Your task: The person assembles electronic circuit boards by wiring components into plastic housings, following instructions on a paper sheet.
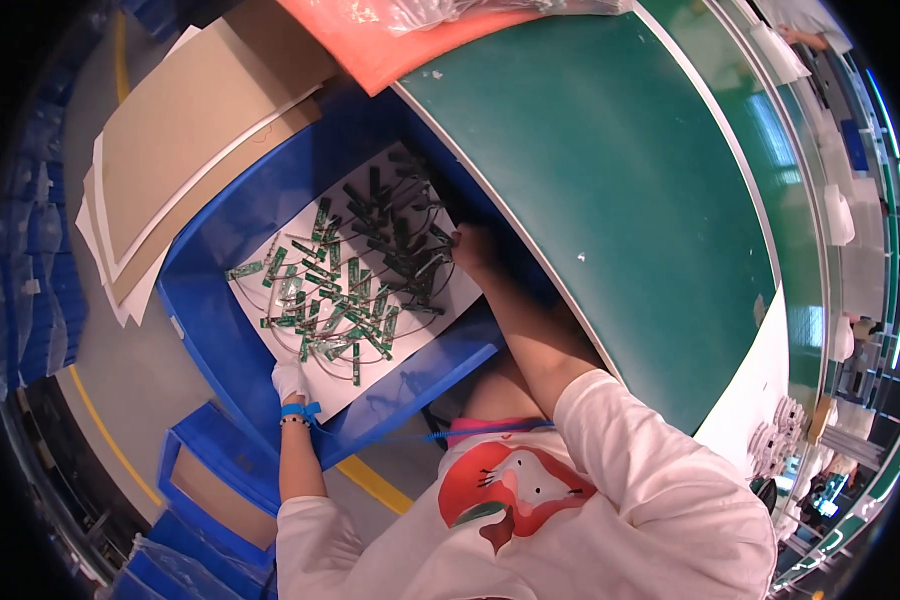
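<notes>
A white sheet (340, 398) lies inside a large blue bin (210, 340). It carries many narrow green circuit boards (355, 285) with thin cables attached, scattered in a pile. At the sheet's near left edge is my left hand (290, 381), in a white glove with a blue wrist strap (301, 410); its fingers close on the edge. Across the pile, my right hand (475, 250) is curled at the sheet's right edge, in shadow beside the outermost boards. Its fingertips are partly hidden.
A green-topped table (600, 200) borders the bin on the right, with an orange sheet (370, 40) and clear plastic at its far end. Brown and white cardboard sheets (190, 130) overhang the bin's far left. More blue bins (220, 470) stand lower left.
</notes>
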### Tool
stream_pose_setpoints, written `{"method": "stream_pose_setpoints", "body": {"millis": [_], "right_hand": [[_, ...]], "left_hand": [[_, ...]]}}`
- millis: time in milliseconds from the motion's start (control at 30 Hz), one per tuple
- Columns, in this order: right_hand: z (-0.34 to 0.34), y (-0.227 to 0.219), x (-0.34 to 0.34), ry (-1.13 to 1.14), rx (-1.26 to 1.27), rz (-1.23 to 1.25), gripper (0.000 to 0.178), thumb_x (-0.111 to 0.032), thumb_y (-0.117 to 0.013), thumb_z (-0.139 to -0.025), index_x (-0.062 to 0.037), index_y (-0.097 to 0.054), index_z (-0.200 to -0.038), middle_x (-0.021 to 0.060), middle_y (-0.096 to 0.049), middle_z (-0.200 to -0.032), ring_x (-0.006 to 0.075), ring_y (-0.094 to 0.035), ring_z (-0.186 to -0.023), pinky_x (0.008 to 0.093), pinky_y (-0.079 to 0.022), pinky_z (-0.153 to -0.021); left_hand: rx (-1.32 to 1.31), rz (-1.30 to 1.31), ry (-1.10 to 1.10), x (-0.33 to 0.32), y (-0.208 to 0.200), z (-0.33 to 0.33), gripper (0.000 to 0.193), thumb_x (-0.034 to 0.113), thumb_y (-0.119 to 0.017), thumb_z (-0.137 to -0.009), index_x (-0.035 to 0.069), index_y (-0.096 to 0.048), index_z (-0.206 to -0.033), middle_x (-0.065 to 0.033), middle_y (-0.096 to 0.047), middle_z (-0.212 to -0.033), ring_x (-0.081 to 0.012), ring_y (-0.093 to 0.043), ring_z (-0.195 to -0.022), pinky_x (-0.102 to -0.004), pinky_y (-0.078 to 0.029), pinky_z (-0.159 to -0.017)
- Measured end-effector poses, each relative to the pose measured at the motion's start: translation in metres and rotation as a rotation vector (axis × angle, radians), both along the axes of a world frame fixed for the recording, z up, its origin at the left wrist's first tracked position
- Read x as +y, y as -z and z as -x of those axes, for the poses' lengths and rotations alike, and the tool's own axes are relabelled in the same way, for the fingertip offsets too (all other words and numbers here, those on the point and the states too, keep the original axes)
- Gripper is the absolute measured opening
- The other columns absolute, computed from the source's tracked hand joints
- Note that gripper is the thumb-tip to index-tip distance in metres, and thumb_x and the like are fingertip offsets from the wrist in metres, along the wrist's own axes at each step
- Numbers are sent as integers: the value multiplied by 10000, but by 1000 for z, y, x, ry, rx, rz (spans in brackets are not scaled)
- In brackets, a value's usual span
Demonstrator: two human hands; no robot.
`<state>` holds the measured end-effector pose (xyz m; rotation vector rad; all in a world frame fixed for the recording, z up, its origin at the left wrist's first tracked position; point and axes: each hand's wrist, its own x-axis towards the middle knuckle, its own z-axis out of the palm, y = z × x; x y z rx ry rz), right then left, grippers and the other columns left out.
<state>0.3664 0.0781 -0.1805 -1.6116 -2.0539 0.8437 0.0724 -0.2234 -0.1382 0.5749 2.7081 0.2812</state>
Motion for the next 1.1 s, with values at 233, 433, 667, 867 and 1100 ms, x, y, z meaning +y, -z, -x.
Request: {"method": "stream_pose_setpoints", "body": {"millis": [233,433,667,867,1100], "right_hand": [[1,-35,-14,-61,156,5,117,-141,-601,-698,-51,-561,-636,178,-565,-677,359,-556,-660,416,-448,-567],[-1,-38,-19,-65,223,-100,123,-109,-604,-709,-35,-546,-630,182,-554,-646,366,-545,-622,414,-432,-529],[-18,-56,-26,-117,360,-170,114,-101,-607,-716,-31,-544,-651,184,-537,-628,369,-532,-603,406,-414,-504],[-34,-77,-39,-145,440,-181,96,-83,-600,-714,-35,-542,-654,172,-535,-616,367,-521,-583,409,-399,-494],[-46,-105,-53,-166,504,-162,89,-71,-577,-730,-24,-532,-669,189,-531,-628,375,-525,-602,405,-415,-508]], "left_hand": [[-266,-419,-376,24,-44,-27,258,158,-573,-786,-54,-569,-931,-112,-614,-850,-192,-570,-706,-294,-447,-643],[-321,-556,-301,45,-78,-55,232,91,-544,-802,-53,-555,-983,-67,-601,-868,-121,-538,-730,-240,-428,-649],[-195,-478,-172,56,-116,-83,258,115,-558,-794,-56,-563,-986,-95,-617,-887,-140,-558,-757,-249,-438,-675],[-99,-446,-155,45,-138,-97,310,152,-575,-784,-67,-557,-1003,-128,-620,-903,-166,-576,-788,-262,-439,-705],[2,-492,-84,35,-171,-113,284,173,-570,-808,-50,-573,-983,-94,-621,-887,-133,-559,-761,-241,-435,-678]]}}
